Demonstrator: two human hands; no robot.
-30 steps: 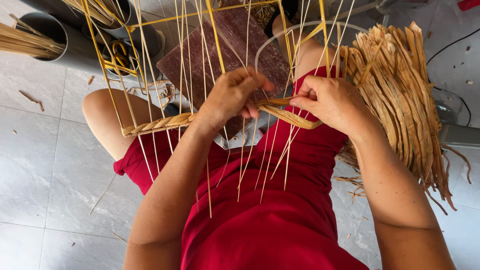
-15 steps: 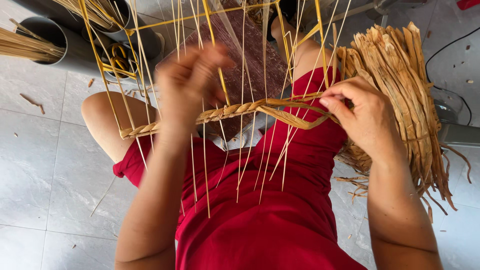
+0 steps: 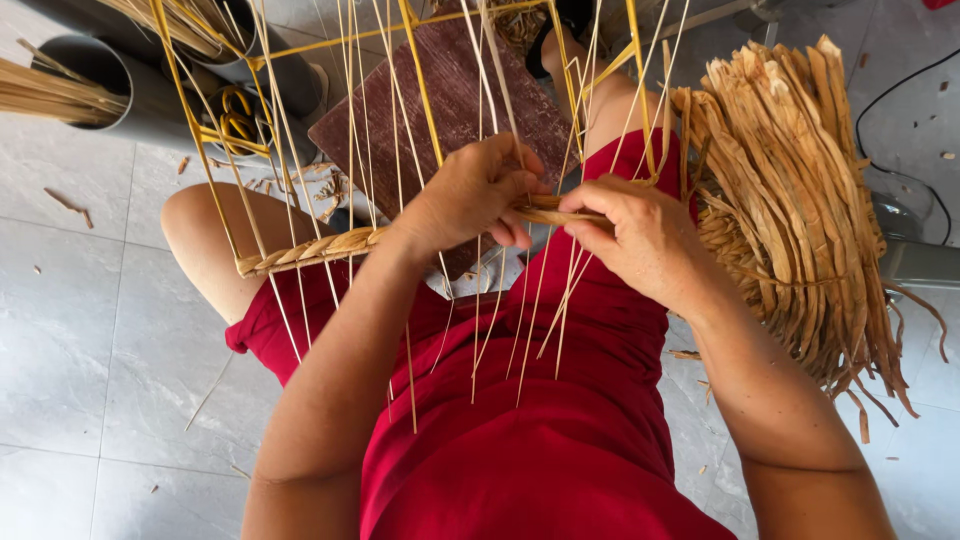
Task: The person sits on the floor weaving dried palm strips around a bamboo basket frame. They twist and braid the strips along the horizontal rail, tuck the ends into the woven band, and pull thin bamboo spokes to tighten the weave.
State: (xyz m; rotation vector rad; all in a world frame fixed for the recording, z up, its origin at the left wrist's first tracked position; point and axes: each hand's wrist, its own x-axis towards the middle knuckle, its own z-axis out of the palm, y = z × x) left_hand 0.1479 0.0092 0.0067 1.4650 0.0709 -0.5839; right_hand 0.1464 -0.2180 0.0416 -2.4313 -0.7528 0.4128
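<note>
A braided band [image 3: 310, 250] of flat straw is woven across thin upright stakes [image 3: 420, 90] over the lap; on the left it is finished, while the stakes to the right remain bare. The loose straw strand [image 3: 555, 212] is pinched by the left hand [image 3: 475, 195] and right hand [image 3: 630, 235]. A straw bundle [image 3: 790, 200] lies right. No labels are seen.

Weaving workshop: tiled floor [image 3: 90, 330], straw bundle [image 3: 790, 200], reed-filled tubes [image 3: 110, 85].

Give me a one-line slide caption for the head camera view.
Both hands, left hand and right hand, pinch a flat woven straw braid among thin upright reeds, above a red-clothed lap.
</note>
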